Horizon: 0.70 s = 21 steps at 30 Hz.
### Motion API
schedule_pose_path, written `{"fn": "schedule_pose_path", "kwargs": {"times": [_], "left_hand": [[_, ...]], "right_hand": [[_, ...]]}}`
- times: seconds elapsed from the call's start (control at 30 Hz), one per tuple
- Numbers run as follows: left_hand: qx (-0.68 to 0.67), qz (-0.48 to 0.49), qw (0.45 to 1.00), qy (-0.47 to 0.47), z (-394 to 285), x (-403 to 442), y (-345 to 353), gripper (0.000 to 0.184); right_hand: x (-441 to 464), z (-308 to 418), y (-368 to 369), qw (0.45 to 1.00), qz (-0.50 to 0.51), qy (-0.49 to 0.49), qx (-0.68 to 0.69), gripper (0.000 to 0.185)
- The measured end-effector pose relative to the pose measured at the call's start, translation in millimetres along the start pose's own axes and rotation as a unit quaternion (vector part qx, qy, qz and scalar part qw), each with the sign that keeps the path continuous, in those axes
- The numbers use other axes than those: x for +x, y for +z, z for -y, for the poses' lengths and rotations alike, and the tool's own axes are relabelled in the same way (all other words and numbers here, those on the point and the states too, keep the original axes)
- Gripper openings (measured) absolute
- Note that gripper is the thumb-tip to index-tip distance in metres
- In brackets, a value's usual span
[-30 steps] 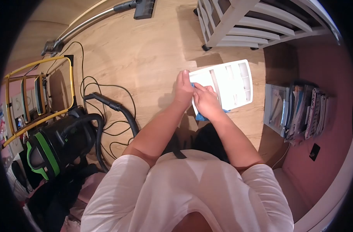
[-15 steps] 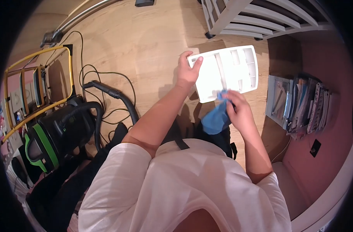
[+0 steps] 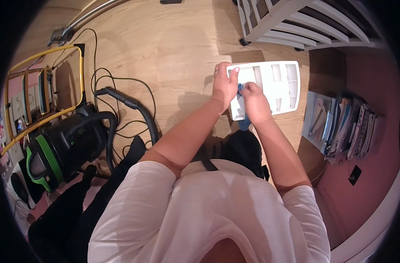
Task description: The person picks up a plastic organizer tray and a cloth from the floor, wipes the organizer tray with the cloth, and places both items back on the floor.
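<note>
Right of the vacuum cleaner [image 3: 75, 138], a person [image 3: 235, 210] held a white tray [image 3: 270, 90] and a blue cloth [image 3: 244, 123].

Smooth and round-cornered, the white tray had the limp cloth hanging past one edge. The left hand [image 3: 225, 86] clasped the tray's end nearest the vacuum cleaner, thumb over the rim; the right hand [image 3: 256, 101] pinched the cloth over the tray, hiding part of both. A ribbed hose [image 3: 148, 117] ran from the vacuum cleaner over wood-grained floor [image 3: 178, 48]; farther right stood a slatted rack [image 3: 279, 19] and a row of folders [image 3: 344, 125]. The tray looked bright, with shallow compartments of several sizes.
</note>
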State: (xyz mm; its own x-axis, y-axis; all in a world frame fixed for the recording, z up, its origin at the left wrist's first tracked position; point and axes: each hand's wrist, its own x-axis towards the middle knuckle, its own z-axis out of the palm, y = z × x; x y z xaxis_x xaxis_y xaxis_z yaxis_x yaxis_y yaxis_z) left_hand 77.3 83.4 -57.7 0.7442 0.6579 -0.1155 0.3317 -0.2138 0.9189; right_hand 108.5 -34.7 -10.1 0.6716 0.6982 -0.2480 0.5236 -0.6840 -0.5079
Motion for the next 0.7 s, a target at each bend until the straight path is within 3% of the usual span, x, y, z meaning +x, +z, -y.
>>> {"fn": "schedule_pose_path", "kwargs": {"times": [0.1, 0.13, 0.23, 0.27, 0.4, 0.5, 0.57, 0.6, 0.67, 0.7], "left_hand": [[0.003, -0.007, 1.0, 0.008, 0, 0, -2, 0.027], [0.002, -0.011, 1.0, 0.012, 0, 0, -2, 0.027], [0.009, -0.031, 0.998, 0.055, 5, -5, 7, 0.026], [0.014, -0.045, 0.998, 0.05, 5, -5, 8, 0.026], [0.04, -0.036, 0.998, 0.038, 0, 1, -2, 0.024], [0.056, -0.027, 0.998, -0.013, 1, -5, -22, 0.022], [0.087, -0.015, 0.996, 0.03, 16, -11, -48, 0.022], [0.106, 0.001, 0.994, 0.029, 23, -16, -62, 0.023], [0.155, 0.035, 0.987, 0.005, 22, -25, -86, 0.024], [0.185, 0.051, 0.981, -0.02, 17, -33, -98, 0.024]], "right_hand": [[1, -5, 15, 0.996, -0.043, -0.059, -0.044, 0.019], [-10, -7, 17, 0.998, 0.025, -0.041, -0.05, 0.018], [-35, -12, 15, 0.998, 0.046, -0.042, 0.005, 0.018], [-26, -5, 7, 0.994, 0.105, 0.005, -0.005, 0.017], [12, -7, 18, 0.995, -0.083, -0.063, -0.007, 0.013], [4, 1, 2, 0.987, -0.083, -0.042, 0.131, 0.016], [-25, -1, -29, 0.971, -0.104, -0.021, 0.212, 0.017], [-44, -12, -45, 0.954, -0.073, 0.04, 0.289, 0.018], [-84, -44, -61, 0.864, -0.06, 0.148, 0.478, 0.021], [-101, -55, -74, 0.845, -0.058, 0.148, 0.511, 0.025]]}}
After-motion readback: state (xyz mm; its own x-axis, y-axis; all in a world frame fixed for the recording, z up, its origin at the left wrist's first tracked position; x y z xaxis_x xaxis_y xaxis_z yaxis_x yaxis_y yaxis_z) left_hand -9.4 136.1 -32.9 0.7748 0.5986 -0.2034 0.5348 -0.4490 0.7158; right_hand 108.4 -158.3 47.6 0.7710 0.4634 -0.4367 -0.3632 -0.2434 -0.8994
